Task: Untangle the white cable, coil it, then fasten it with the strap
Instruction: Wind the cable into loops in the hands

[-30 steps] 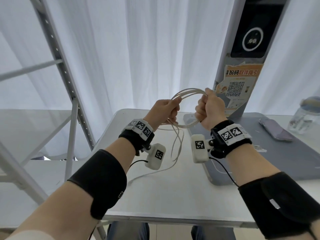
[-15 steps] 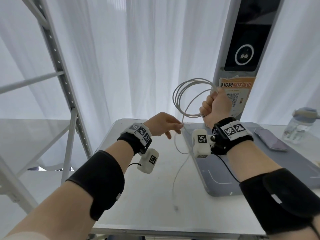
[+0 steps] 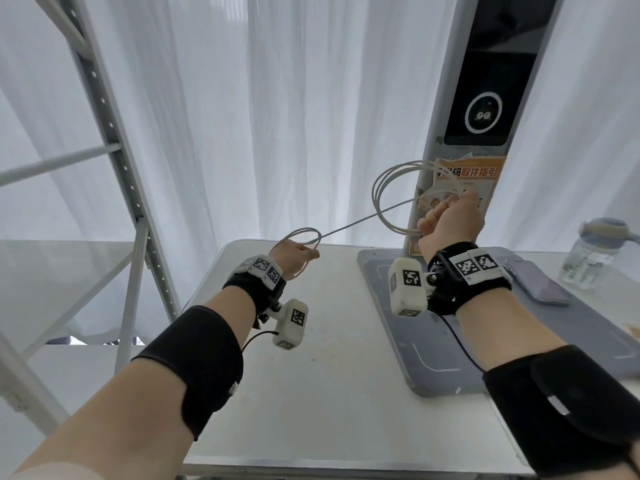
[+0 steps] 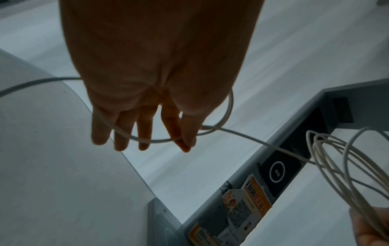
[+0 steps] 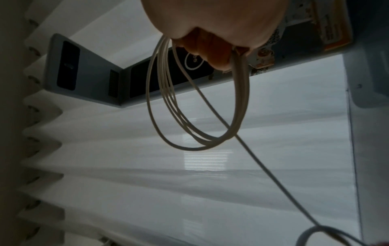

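The white cable (image 3: 360, 221) runs taut through the air between my two hands. My right hand (image 3: 450, 223) is a raised fist in front of the post, gripping a coil of several loops (image 5: 195, 148). My left hand (image 3: 294, 252) is lower and to the left, over the table's far edge. In the left wrist view a small loop of cable (image 4: 252, 143) lies round its nearly straight fingers (image 4: 124, 133), pinched between thumb and index finger. No strap shows in any view.
A white table (image 3: 329, 393) lies below the hands. On its right stands a grey post with a screen on a grey base plate (image 3: 433, 341). A phone (image 3: 533, 282) and a water bottle (image 3: 595, 254) lie far right. A metal shelf frame (image 3: 114, 150) stands left.
My hands have moved apart: the left went left and away, the right rose with the coil. The slack tail left the table and now runs taut, with a loop round my left hand.
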Demonstrator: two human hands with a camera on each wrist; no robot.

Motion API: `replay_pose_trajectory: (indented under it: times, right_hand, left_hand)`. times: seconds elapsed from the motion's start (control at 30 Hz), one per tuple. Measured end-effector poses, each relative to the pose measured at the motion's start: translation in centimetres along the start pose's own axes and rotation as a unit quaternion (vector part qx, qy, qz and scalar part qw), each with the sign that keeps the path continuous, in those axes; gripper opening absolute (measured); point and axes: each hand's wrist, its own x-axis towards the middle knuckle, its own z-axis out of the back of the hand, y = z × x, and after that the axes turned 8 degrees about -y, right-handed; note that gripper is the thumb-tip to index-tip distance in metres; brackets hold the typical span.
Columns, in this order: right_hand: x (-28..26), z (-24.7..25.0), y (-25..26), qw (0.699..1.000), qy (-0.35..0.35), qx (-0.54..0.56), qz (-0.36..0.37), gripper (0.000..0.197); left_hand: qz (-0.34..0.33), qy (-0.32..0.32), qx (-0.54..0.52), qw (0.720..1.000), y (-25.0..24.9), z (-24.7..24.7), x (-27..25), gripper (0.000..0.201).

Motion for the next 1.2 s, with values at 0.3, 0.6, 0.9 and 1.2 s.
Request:
replay_pose_trajectory:
  times: [0.3, 0.6, 0.9, 1.2]
  right_hand:
    - [0.3, 0.0, -2.2, 0.996, 0.008, -0.068, 0.064, 0.033]
    - [0.8, 0.5, -3.4, 0.976, 0.033, -0.144, 0.159, 0.037]
    - [0.5, 1.7, -5.0, 0.895, 0.230, -0.369, 0.099, 0.042]
    - [-0.6, 1.7, -6.0, 0.778, 0.381, -0.486, 0.119, 0.030]
  left_hand:
    - [0.008, 0.127, -0.071, 0.989, -2.0, -0.3, -3.1, 0.034]
    - [-0.089, 0.063, -0.115, 0.987, -3.0, -0.6, -3.7, 0.025]
    - [-0.153, 0.129, -0.088, 0.976, -2.3, 0.2, -4.6, 0.053]
    - [-0.161, 0.132, -0.139, 0.968, -1.9, 0.2, -3.9, 0.029]
